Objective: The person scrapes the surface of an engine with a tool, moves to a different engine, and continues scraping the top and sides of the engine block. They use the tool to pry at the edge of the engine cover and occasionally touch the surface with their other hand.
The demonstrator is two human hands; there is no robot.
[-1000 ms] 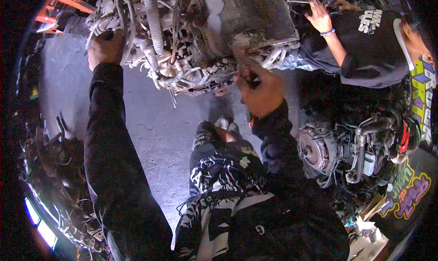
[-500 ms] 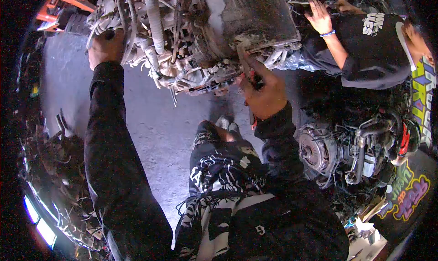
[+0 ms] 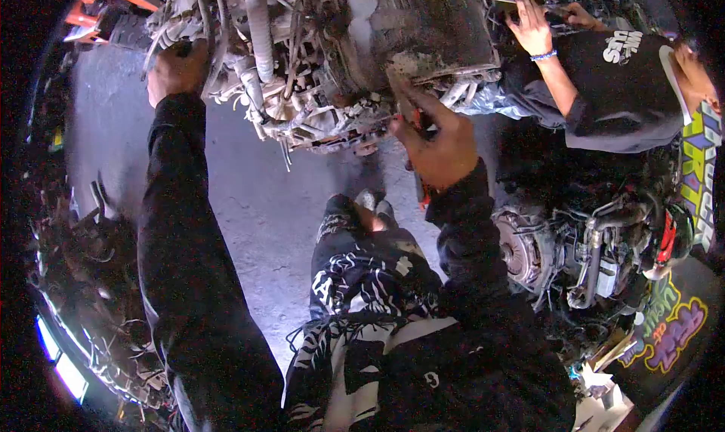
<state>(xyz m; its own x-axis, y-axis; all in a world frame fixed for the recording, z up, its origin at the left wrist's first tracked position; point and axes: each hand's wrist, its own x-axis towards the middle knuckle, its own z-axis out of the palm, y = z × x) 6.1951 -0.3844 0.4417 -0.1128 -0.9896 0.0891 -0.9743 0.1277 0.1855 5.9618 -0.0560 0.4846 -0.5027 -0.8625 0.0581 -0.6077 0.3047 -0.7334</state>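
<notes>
A dirty engine with hoses and wiring fills the top middle of the view. At its left side, my left hand is closed beside the grey hoses; its fingertips are hidden, so what they grip cannot be made out. My right hand is wrapped round a red-handled tool that looks like pliers, at the engine's lower right edge. Red shows below the palm and again near the fingers. Its index finger reaches up against the engine, and the tool's tip is hard to see.
A co-worker in a black shirt stands at the upper right, one hand by a thin metal bar. Another engine lies at the right. Dark parts are heaped on the left, and an orange frame stands at upper left.
The view has shifted slightly. My right hand still holds the red-handled tool at the engine edge, its wrist turned a little. My left hand stays by the hoses.
</notes>
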